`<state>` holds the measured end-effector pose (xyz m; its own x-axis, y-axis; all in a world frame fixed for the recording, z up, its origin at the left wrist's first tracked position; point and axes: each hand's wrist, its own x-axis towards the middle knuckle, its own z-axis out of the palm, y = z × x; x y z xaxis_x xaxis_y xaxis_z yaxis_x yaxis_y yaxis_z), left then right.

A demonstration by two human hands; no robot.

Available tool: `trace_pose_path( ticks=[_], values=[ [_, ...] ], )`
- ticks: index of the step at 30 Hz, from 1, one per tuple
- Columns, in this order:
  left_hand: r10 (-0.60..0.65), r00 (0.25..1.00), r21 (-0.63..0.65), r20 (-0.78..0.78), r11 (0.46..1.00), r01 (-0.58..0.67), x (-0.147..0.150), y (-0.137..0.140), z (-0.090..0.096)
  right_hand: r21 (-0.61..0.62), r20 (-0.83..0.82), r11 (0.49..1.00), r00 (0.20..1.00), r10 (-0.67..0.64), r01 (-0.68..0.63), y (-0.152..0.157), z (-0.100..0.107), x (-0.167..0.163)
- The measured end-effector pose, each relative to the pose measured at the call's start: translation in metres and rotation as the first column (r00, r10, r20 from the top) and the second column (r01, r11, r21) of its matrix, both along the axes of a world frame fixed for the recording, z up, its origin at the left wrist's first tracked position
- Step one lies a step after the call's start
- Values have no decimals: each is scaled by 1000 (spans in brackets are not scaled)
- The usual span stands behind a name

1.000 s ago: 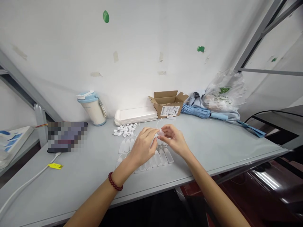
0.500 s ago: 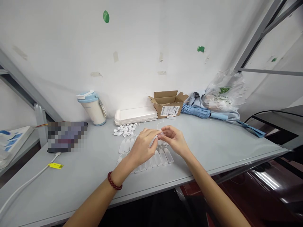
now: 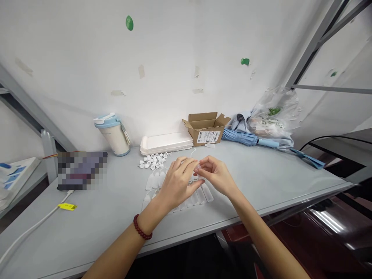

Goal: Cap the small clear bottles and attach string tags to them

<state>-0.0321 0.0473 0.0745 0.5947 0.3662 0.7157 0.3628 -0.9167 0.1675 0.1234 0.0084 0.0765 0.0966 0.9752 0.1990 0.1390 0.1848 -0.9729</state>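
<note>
My left hand (image 3: 178, 181) curls over a small translucent plastic bottle (image 3: 199, 167), its fingers at the far side and its thumb stretched below. From the right, my right hand (image 3: 216, 174) pinches the same bottle near its top between thumb and fingers. Most of this bottle is hidden by the hands. Beneath them, several like bottles with thin straps lie in rows; a front-row bottle (image 3: 207, 192) shows by my right wrist, a back-row bottle (image 3: 150, 181) left of my left hand. A pile of small white caps (image 3: 153, 160) lies behind.
White trays (image 3: 167, 142) are stacked against the wall beside an open cardboard box (image 3: 207, 131). A tumbler (image 3: 114, 135) stands at the back left, near a pixelated device (image 3: 81, 170) with a white cable. A blue umbrella (image 3: 241, 136) and a plastic bag (image 3: 273, 116) lie at right.
My left thumb has moved right and down, away from its fingertips. My right hand has stayed nearly in place, still pinching at the bottle. The view has shifted slightly.
</note>
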Motion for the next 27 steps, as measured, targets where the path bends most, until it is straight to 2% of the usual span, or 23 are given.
trace_pose_path(
  ticks=[7,10,15,21,24,27],
  values=[
    [0,1000,74,-11,997,0,5,-6,-4,-53,98,996,993,-71,77,-11,14,3],
    [-28,999,58,-17,998,29,5,-7,-6,-66,167,995,984,-57,69,-15,19,7],
    [-125,989,-54,-75,991,121,7,-16,-3,-149,355,989,932,73,-20,-26,31,23],
    [-215,961,-225,-177,959,173,16,-30,-3,-296,586,953,777,230,-59,-35,40,47],
    [-245,941,-293,-233,940,172,21,-35,-5,-373,627,921,701,339,-112,-34,38,53],
    [-258,924,-339,-283,928,155,23,-37,-7,-452,622,881,659,422,-138,-29,32,56]
  ],
)
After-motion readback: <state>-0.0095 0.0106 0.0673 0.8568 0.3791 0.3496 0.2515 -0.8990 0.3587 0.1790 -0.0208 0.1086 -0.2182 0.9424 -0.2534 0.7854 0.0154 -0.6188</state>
